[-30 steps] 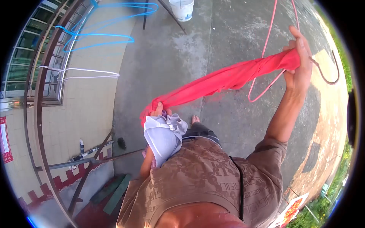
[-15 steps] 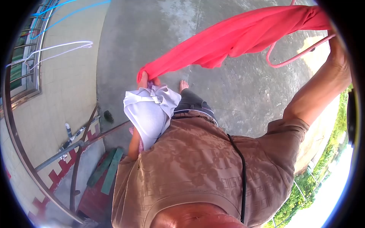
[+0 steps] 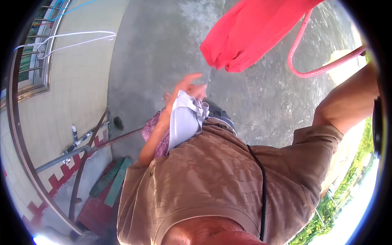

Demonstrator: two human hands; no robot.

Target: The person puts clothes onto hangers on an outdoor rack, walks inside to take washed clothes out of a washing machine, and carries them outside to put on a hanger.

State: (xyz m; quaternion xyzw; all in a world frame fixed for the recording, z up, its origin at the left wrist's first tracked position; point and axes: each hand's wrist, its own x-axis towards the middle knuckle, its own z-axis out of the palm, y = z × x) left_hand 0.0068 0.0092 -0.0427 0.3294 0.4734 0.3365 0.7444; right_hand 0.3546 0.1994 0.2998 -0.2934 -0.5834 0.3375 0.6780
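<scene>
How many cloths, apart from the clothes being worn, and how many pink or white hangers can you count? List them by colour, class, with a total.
Red cloth: 1
Pale grey cloth: 1
Purple patterned cloth: 1
Pink hanger: 1
White hanger: 1
Total: 5

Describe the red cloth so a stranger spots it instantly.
Find the grey concrete floor. Over it, at the picture's top edge right of centre, is the red cloth: broad, folded fabric, unlike the slim pink hanger just right of it.
</scene>
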